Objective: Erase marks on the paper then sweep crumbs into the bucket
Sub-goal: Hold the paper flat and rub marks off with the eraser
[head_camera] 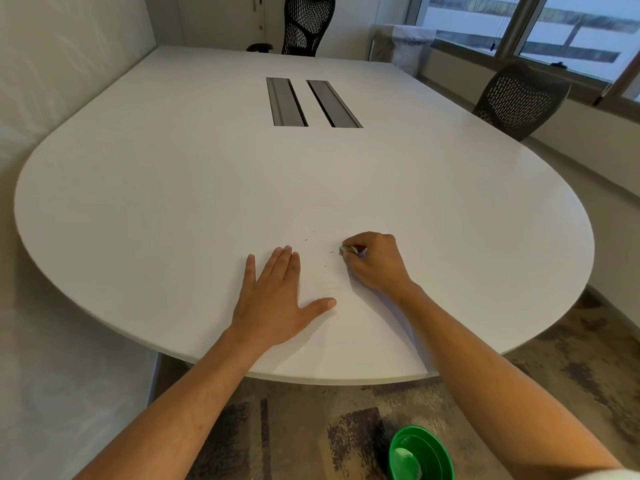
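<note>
A white sheet of paper (325, 237) lies on the white table (173, 188), hard to tell apart from it. My left hand (277, 299) presses flat on the paper's left side, fingers straight and thumb spread. My right hand (375, 263) pinches a small eraser (347, 250) and holds it against the paper. Tiny dark crumbs (323, 268) are scattered between my hands. A green bucket (420, 453) stands on the floor below the table's near edge, under my right forearm.
Two grey cable slots (311, 102) are set into the table's middle. Black mesh chairs stand at the far end (308, 22) and the right side (519, 98). A lined bin (405, 46) sits by the windows. Patterned carpet covers the floor.
</note>
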Demonstrator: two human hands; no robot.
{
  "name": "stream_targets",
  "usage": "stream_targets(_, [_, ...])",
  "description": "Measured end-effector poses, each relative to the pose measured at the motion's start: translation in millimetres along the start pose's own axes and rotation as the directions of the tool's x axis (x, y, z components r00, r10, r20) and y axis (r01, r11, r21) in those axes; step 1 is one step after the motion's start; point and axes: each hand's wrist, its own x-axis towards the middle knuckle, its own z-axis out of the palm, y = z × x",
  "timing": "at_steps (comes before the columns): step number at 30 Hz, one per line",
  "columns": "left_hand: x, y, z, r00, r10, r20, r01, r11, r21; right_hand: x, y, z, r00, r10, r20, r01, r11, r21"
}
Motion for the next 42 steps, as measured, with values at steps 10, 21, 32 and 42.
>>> stream_targets(10, [-10, 12, 15, 0.995, 0.033, 0.094, -0.036, 0.999, 0.033, -69, -28, 0, 0.984, -0.117, 0.134, 0.108, 0.991, 0.073])
stream_targets(21, [-10, 14, 12, 0.995, 0.022, 0.1, -0.027, 0.999, 0.045, -24, -7, -10, 0.999, 0.032, 0.012, -0.032, 0.999, 0.032])
stream_targets(32, [-10, 14, 14, 0.995, 0.034, 0.09, -0.036, 0.999, 0.021, -28, -23, -5, 0.977, -0.099, 0.188, 0.086, 0.994, 0.073])
stream_targets(42, [-10, 12, 15, 0.994, 0.043, 0.098, -0.045, 0.999, 0.019, -57, -37, 3, 0.938, -0.24, 0.252, 0.237, 0.971, 0.044])
